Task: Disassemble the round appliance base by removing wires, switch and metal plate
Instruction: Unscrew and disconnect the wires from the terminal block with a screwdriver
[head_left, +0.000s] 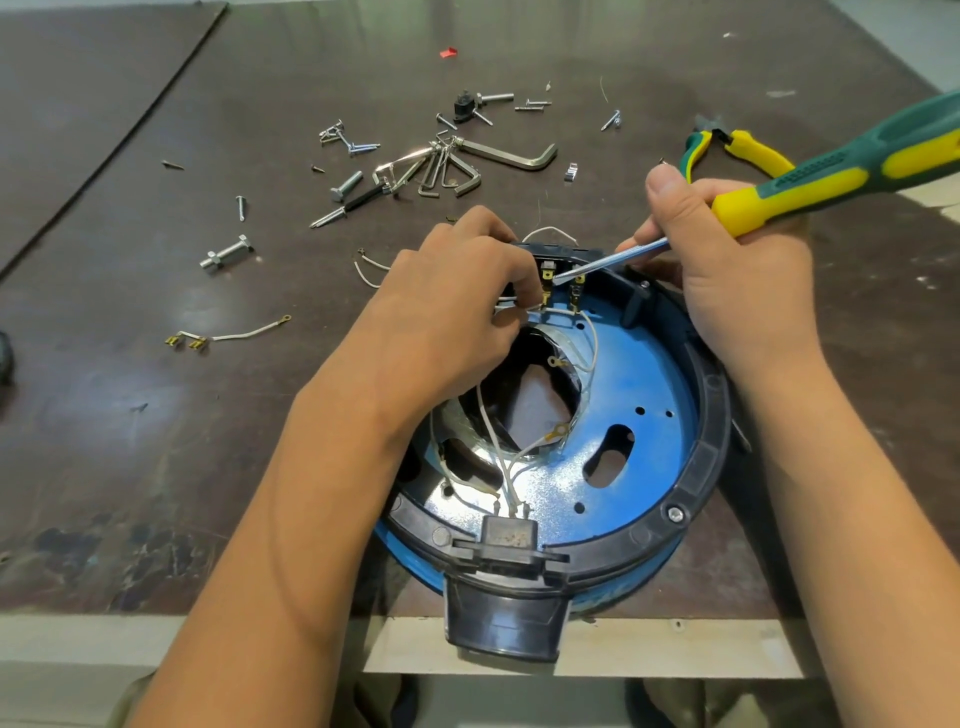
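You are working at the far rim of the round appliance base (696, 467), which is sitting on the counter (156, 415) under both your forearms, its socket housing (506, 535) poking over the near edge. Your left hand (457, 291) is curling its fingertips tight on a spade connector (545, 299) at the switch (550, 260). Your right hand (727, 270) is clamping round the screwdriver (831, 176), whose blade is reaching across from that hand to touch the switch just beyond your left fingertips. The wires (493, 431) are looking thin, limp and light, so tugging the insulation is likely risking a torn strand; you are better off taking hold of the brass connector itself and levering gently. The switch is looking like a small, brittle plastic block, best gripped by its body. The metal plate (639, 364), blue and lying below your right wrist, is probably stiff with sharp-edged cutouts, so its outer edge is looking like the safest hold. Counting: one base, one switch showing two brass terminals, one plate, three wires running into the socket, two ring lugs hanging free over the central opening, and one rim screw (675, 514) showing. Beyond your left hand two loose wires (249, 332) are lying on the counter with a bunch of hex keys (447, 166) and scattered screws; one pair of pliers (748, 150) is lying beyond your right hand.
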